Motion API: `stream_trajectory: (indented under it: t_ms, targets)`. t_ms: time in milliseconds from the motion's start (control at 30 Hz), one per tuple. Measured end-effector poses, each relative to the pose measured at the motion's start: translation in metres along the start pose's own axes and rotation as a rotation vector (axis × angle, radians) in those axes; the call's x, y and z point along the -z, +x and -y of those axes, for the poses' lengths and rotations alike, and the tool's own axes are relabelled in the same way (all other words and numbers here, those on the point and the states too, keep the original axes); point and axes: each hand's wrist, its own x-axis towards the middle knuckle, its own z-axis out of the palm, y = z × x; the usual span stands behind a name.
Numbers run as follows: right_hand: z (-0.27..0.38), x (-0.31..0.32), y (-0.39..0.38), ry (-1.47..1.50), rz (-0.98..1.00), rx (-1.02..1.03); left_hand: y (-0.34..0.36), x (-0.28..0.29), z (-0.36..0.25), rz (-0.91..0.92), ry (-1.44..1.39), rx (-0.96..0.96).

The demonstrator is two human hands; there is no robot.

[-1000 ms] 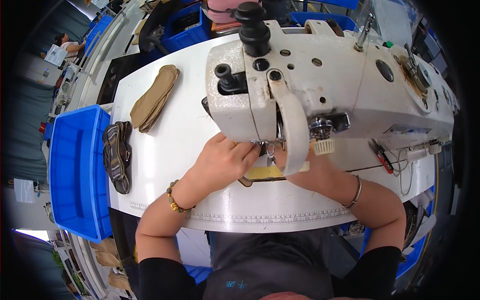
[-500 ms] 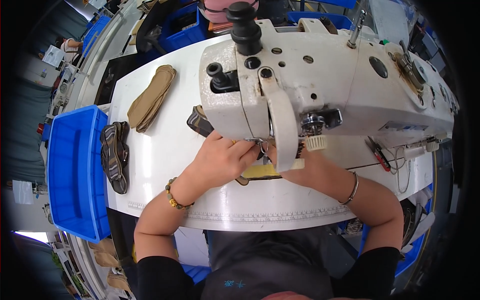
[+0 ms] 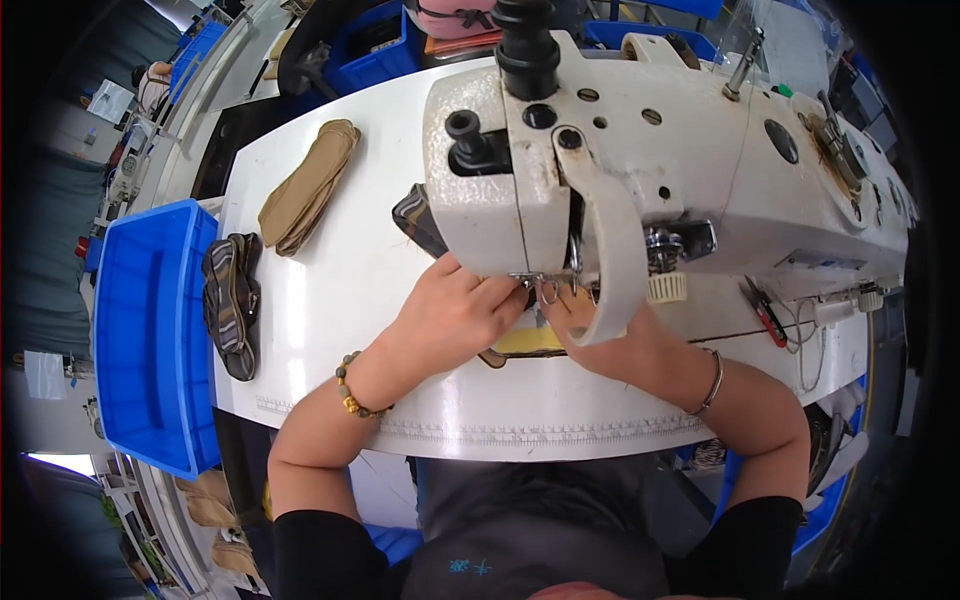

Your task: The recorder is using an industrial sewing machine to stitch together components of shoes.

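Under the head of the white sewing machine (image 3: 480, 220), my left hand (image 3: 455, 312) is closed, its fingers pinching a dark striped fabric piece (image 3: 418, 218) near the needle. Part of that piece sticks out to the left behind the machine head; its middle is hidden. My right hand (image 3: 612, 335) is across from it, partly covered by the white lever, its bent fingertips pressed on the work beside the presser foot. A brown-edged bit of material (image 3: 492, 358) shows below my hands, next to a yellow strip (image 3: 530, 341).
A stack of brown fabric pieces (image 3: 310, 188) lies at the table's far left. Striped fabric pieces (image 3: 231, 305) rest by the left edge, beside a blue bin (image 3: 155, 340). Red-handled thread snips (image 3: 765, 312) lie right of the machine. A ruler scale (image 3: 540, 434) runs along the near edge.
The view has shifted slightly, so the machine sits further right. My right hand's fingers have come further left, closer to the needle; my left hand stays by the presser foot.
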Motion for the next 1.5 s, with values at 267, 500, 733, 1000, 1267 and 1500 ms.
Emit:
stream_trajectory:
  t_ms: [267, 500, 733, 1000, 1267, 1500]
  targets:
    - [0.002, -0.013, -0.015, 0.058, 0.056, -0.234, 0.0, -0.003, -0.005, 0.001, 0.011, 0.046]
    - [0.003, 0.0, -0.005, 0.072, -0.038, -0.044, 0.001, 0.0, -0.005, 0.01, -0.012, 0.043]
    - [-0.001, -0.004, -0.006, 0.139, -0.035, -0.057, 0.003, -0.002, -0.008, -0.016, 0.012, 0.023]
    - [-0.006, 0.003, -0.008, -0.086, -0.022, 0.165, 0.004, -0.001, -0.01, 0.052, 0.134, 0.022]
    - [-0.034, -0.05, -0.033, -0.323, -0.086, 0.282, 0.007, -0.006, -0.011, 0.001, 0.019, 0.059]
    - [0.011, 0.008, 0.003, -0.311, 0.025, 0.281, -0.003, -0.001, -0.008, -0.041, 0.017, 0.158]
